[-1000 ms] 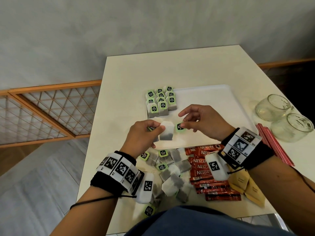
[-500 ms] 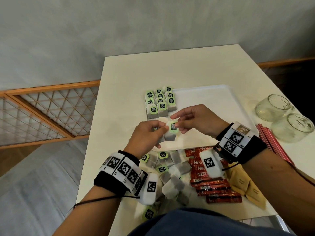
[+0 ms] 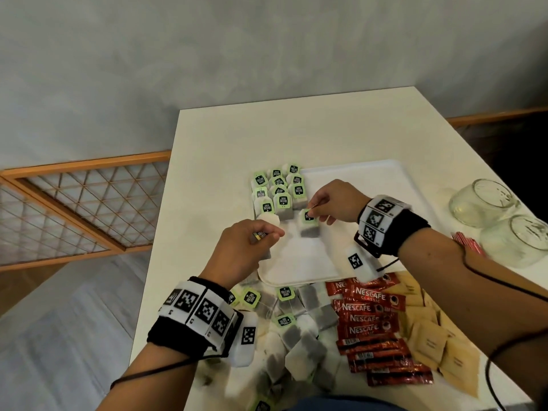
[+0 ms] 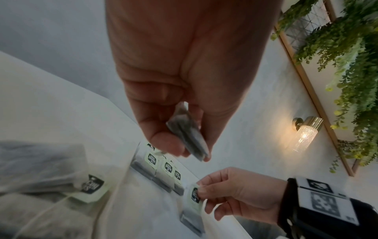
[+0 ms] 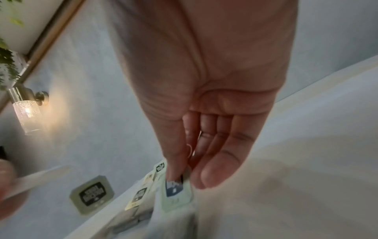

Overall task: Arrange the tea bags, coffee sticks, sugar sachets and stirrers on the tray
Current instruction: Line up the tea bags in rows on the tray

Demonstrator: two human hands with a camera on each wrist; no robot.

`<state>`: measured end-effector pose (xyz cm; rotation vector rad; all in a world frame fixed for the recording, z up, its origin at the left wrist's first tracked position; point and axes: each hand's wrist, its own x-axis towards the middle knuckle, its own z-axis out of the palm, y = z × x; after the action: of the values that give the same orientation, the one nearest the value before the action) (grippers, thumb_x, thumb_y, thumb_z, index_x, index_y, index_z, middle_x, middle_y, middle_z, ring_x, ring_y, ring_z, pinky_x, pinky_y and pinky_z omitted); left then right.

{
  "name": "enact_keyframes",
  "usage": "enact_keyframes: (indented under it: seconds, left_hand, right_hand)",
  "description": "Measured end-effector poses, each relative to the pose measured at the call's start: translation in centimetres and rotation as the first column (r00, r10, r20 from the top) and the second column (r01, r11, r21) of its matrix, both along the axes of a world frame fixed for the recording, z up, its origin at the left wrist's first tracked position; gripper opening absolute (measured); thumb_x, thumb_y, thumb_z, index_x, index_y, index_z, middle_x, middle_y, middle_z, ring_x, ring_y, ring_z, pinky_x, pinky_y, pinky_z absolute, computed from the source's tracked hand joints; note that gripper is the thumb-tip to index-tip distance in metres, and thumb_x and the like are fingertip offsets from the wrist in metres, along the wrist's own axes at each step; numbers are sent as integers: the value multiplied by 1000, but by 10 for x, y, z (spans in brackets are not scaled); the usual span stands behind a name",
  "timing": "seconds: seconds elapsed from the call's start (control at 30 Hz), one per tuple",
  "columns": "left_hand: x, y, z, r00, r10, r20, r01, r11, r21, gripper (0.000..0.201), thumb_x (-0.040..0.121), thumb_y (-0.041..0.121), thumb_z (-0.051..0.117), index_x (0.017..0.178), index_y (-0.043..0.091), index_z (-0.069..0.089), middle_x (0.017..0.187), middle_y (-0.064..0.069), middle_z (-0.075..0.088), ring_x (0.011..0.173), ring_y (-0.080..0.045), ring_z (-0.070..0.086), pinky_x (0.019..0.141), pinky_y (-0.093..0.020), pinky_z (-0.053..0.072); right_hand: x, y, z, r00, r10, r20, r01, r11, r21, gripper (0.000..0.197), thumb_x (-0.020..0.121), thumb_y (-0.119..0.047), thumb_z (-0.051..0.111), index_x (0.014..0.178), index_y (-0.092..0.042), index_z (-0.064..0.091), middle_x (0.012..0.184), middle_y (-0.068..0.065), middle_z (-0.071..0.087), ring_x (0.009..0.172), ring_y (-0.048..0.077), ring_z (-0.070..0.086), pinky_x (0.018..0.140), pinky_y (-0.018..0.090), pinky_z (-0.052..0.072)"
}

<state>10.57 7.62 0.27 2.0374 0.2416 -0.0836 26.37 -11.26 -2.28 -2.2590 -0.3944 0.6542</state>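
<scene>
The tray [image 3: 355,179] held tea bags [image 3: 277,189] far left; each hand [image 3: 332,203] [image 3: 240,250] pinched one; near sticks [image 3: 370,318] read NESCAFE.

Left hand [image 3: 240,247] hides most of its held tea bag [image 4: 187,135]

The head camera looks steeply down from above at the table [image 3: 225,137] and tray [image 3: 350,185]; each wrist camera peers up close along its own palm toward the fingertips; all three share the row of tea bags [image 3: 278,191] on the tray's far-left corner.
</scene>
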Motion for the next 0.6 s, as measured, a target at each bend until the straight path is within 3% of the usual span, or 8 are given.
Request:
enact_keyframes:
  seconds: [0.17, 0.23, 0.3, 0.37, 0.4, 0.5, 0.6]
  left_hand:
    - [8, 4, -6, 999, -36, -1, 36, 999, -11, 12, 93, 21, 64, 97, 21, 75, 65, 5, 62, 45, 4, 55, 42, -8, 36]
    - [12, 6, -10, 999, -43, -1, 43, 999, -18, 11, 93, 21, 64, 98, 23, 74, 65, -1, 63, 46, 2, 54, 42, -7, 35]
    - [14, 5, -12, 999, -48, -6, 47, 999, -20, 9, 92, 21, 65, 96, 25, 73, 57, 6, 61, 48, 1, 56, 42, -8, 37]
    - [17, 4, -16, 998, -56, -5, 55, 998, -39, 8, 92, 19, 66, 92, 27, 69, 51, 9, 57, 49, -2, 58, 45, -14, 42]
    - [18, 4, -18, 998, -58, 0, 58, 997, -58, 10, 91, 19, 66, 90, 29, 65, 53, 4, 56, 49, -5, 58, 47, -19, 44]
    - [21, 4, -21, 997, -64, 42, 68, 991, -113, 21, 91, 18, 66, 91, 36, 53, 71, -13, 58, 48, -9, 57, 49, -26, 44]
    - [22, 2, -19, 993, -83, 79, 93, 987, -132, 35, 90, 17, 67, 99, 44, 45, 104, -3, 57, 53, -13, 60, 50, -32, 49]
  right_hand:
    - [18, 13, -4, 997, -60, 52, 58, 997, 50, 10, 78, -8, 77, 87, -5, 73, 67, 11, 68, 62, 25, 65, 72, 34, 59]
    - [24, 17, -3, 994, -73, 87, 70, 997, 37, 14, 79, -7, 76, 90, 0, 72, 66, 11, 67, 60, 25, 64, 71, 33, 57]
    - [28, 20, -2, 992, -71, 101, 68, 997, 32, 15, 79, -7, 76, 91, 1, 72, 63, 8, 66, 57, 23, 64, 68, 30, 57]
    - [29, 22, -2, 994, -70, 83, 67, 997, 36, 18, 78, -6, 77, 93, 1, 70, 63, 5, 64, 55, 22, 63, 64, 27, 57]
    - [28, 22, -3, 994, -83, 74, 79, 996, 45, 20, 78, -7, 78, 94, 0, 70, 65, 3, 63, 55, 20, 63, 61, 26, 57]
    - [20, 17, 3, 988, -127, 89, 115, 985, 129, 19, 78, -14, 78, 95, -10, 69, 75, -1, 63, 58, 13, 60, 55, 27, 54]
    - [0, 13, 15, 995, -93, -39, 101, 939, 328, 16, 84, -21, 73, 98, -13, 73, 82, 1, 66, 63, 12, 61, 55, 26, 51]
